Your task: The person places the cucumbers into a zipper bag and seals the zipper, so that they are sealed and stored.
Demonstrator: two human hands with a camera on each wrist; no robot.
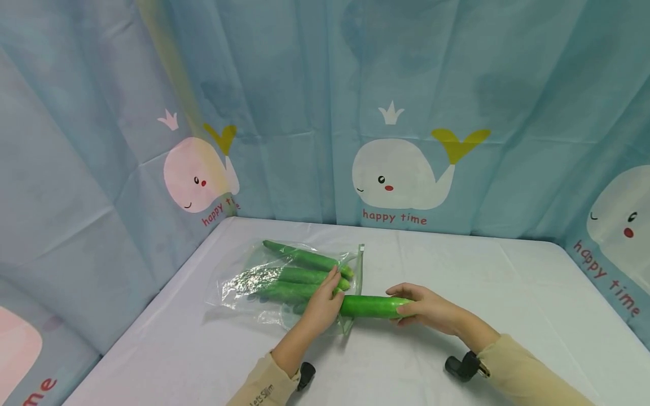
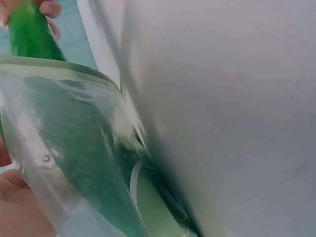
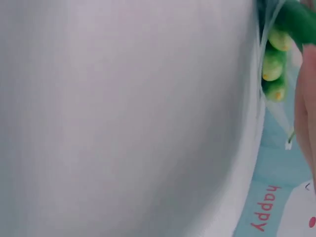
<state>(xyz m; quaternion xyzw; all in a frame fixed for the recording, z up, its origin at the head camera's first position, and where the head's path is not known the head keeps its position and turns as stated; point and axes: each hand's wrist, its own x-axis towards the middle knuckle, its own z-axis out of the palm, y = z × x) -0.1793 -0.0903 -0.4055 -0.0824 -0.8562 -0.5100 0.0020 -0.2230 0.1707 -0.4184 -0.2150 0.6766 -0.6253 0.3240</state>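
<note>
A clear zip bag [image 1: 231,285] with a green-edged mouth lies on the table, several cucumbers [image 1: 304,256] inside it. Another cucumber [image 1: 373,307] is partly in the bag, its near-right end sticking out through the mouth. My right hand [image 1: 431,309] grips that outer end, thumb in front and fingers behind. My left hand [image 1: 321,304] holds the bag at its mouth, beside the same cucumber. In the left wrist view the cucumber's inner length [image 2: 74,138] shows through the plastic. Pale ends of the bagged cucumbers [image 3: 273,65] appear in the right wrist view.
A white-covered table [image 1: 482,270] extends around the bag. Blue curtains [image 1: 294,113] printed with whales enclose its back and sides. A small black wrist camera [image 1: 463,367] sits at the right sleeve, and another black camera [image 1: 306,375] at the left sleeve.
</note>
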